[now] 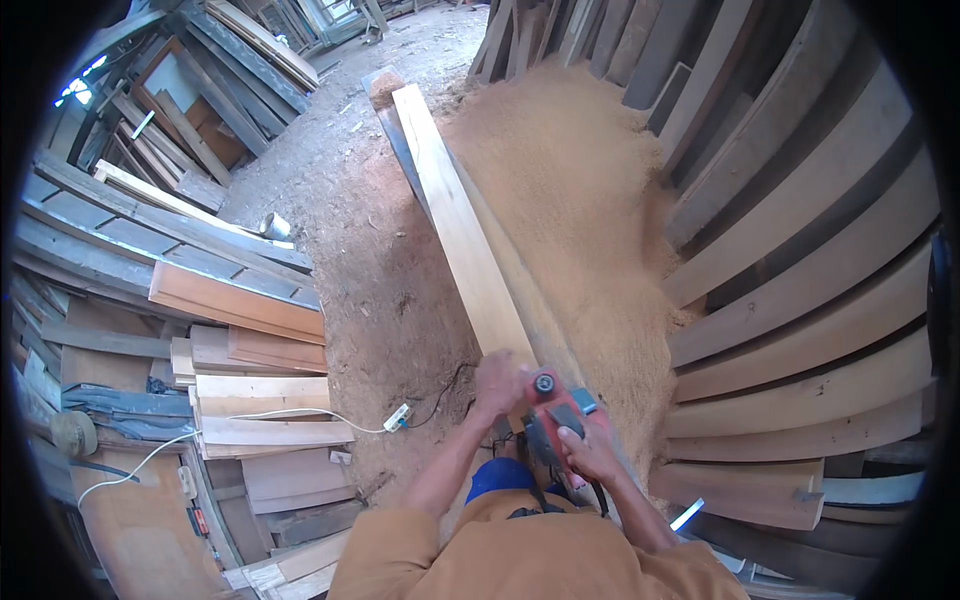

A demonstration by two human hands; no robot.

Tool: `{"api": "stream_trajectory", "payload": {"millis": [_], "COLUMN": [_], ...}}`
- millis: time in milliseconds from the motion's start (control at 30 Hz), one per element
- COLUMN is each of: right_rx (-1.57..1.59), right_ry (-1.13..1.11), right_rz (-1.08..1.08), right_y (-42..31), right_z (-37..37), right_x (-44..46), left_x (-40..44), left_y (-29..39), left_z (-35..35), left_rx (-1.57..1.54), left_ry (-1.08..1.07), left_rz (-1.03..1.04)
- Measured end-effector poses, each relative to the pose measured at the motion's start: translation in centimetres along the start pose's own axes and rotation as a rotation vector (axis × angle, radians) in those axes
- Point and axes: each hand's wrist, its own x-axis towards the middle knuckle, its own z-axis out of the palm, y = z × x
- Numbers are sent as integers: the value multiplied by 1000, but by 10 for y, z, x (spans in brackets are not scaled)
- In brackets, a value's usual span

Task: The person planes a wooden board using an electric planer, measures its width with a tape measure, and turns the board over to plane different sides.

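Observation:
A long pale wooden board (pixel 455 215) lies lengthwise in front of me on a narrow bench (pixel 545 290). On the board's near end sits a red and dark electric planer (pixel 549 405) with a round knob at its front. My right hand (pixel 592 450) is closed around the planer's rear handle. At the board's left edge, just beside the planer's front, is my left hand (pixel 503 382). Its fingers are blurred, and whether they touch the board or the planer does not show clearly.
Sawdust (pixel 560 170) covers the ground right of the bench. Upright planks (pixel 790 230) line the right side. Stacked boards (pixel 270 420) are on the left. A white power strip (pixel 397 417) with a cord lies on the floor near my left arm.

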Motion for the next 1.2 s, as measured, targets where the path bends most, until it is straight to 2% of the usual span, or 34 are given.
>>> {"api": "stream_trajectory", "payload": {"millis": [33, 133, 233, 333, 433, 533, 633, 733, 833, 933, 1033, 1133, 1200], "right_rx": [21, 56, 61, 52, 50, 77, 73, 68, 64, 25, 20, 18, 53], "right_ry": [21, 80, 143, 167, 152, 133, 141, 166, 188, 159, 136, 120, 102], "right_rz": [40, 124, 112, 135, 148, 187, 265, 256, 219, 243, 268, 222, 223], "right_y": [-9, -31, -20, -29, -16, 7, 17, 42, 62, 66, 66, 79, 82], "right_z": [-5, -21, -33, -38, -45, -43, -41, -39, -39, -45, -49, -49, -50], "right_x": [-4, -26, -27, -38, -35, -37, -44, -42, -38, -39, -39, -38, -37], "left_x": [-10, -50, -64, -69, -79, -90, -94, -89, -99, -100, -104, -104, -115], "left_y": [-18, -84, -59, -64, -65, -90, -86, -53, -70, -58, -51, -51, -108], "left_z": [17, 94, 84, 85, 72, 38, -19, -86, -81, -70, -59, -69, -50], "left_rx": [13, -181, -1311, -1285, -1233, -1068, -445, -173, 156, 271, 319, 228, -169], "left_ry": [167, 167, -200, -229, -193, -239, -157, -216, -266, -301, -192, -263, -203], "left_rz": [-189, -582, -1008, -1011, -793, -814, -806, -717, -761, -778, -691, -659, -628]}}
